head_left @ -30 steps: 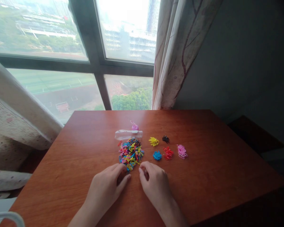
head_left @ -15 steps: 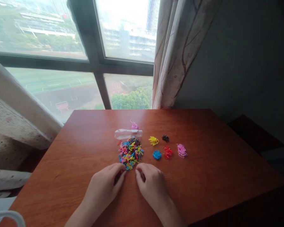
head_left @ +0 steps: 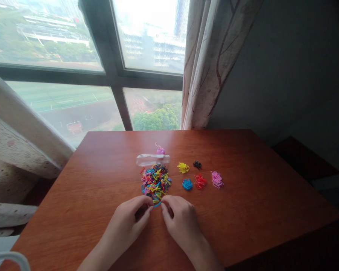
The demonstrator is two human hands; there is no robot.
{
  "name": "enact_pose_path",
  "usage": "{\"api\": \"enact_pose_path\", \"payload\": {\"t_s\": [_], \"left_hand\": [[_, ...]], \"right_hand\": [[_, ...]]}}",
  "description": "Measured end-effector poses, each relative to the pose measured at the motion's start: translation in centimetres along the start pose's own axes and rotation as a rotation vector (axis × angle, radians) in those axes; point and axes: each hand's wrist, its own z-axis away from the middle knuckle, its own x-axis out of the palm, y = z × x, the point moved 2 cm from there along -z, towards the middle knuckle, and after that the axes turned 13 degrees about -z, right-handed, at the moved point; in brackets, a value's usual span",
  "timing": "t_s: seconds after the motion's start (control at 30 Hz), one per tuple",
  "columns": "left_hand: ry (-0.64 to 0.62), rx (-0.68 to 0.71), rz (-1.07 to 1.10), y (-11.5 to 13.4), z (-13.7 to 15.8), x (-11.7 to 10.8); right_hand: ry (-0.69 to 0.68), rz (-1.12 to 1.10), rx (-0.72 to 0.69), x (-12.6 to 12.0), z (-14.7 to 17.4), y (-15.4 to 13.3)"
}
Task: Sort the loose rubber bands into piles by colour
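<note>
Between my fingertips a small blue rubber band (head_left: 157, 204) stretches just in front of a mixed heap of coloured rubber bands (head_left: 156, 182). My left hand (head_left: 131, 212) pinches its left end between thumb and forefinger. At its other end, my right hand (head_left: 180, 212) is also closed in a pinch. Sorted by colour to the right of the heap lie small piles: yellow bands (head_left: 183, 168), black bands (head_left: 197, 164), blue bands (head_left: 187, 184), red bands (head_left: 200, 181) and pink bands (head_left: 217, 180).
Behind the heap a clear plastic bottle (head_left: 149, 160) lies on its side, with a purple cap with a loop (head_left: 160, 150) beside it. All this rests on a brown wooden table (head_left: 101, 169). A window and curtains (head_left: 211, 67) stand beyond its far edge.
My hands have drawn slightly closer together, the left moving a little to the right. A blue rubber band now shows between the fingertips.
</note>
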Motion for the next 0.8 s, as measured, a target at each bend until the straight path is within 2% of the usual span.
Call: {"api": "enact_pose_path", "payload": {"t_s": [0.17,0.37,0.57,0.8], "left_hand": [[0.021,0.037,-0.083,1.0,-1.4,-0.5],[0.017,0.128,-0.212,4.0,-5.9,-1.4],[-0.066,0.262,-0.259,6.8,-9.7,0.4],[-0.113,0.292,-0.312,7.2,-11.0,1.8]], "right_hand": [[-0.022,0.006,0.015,0.0,0.0,0.0],[0.010,0.055,0.028,0.1,0.0,0.1],[-0.017,0.174,0.055,0.3,0.1,0.4],[-0.029,0.185,0.051,0.3,0.1,0.4]]}}
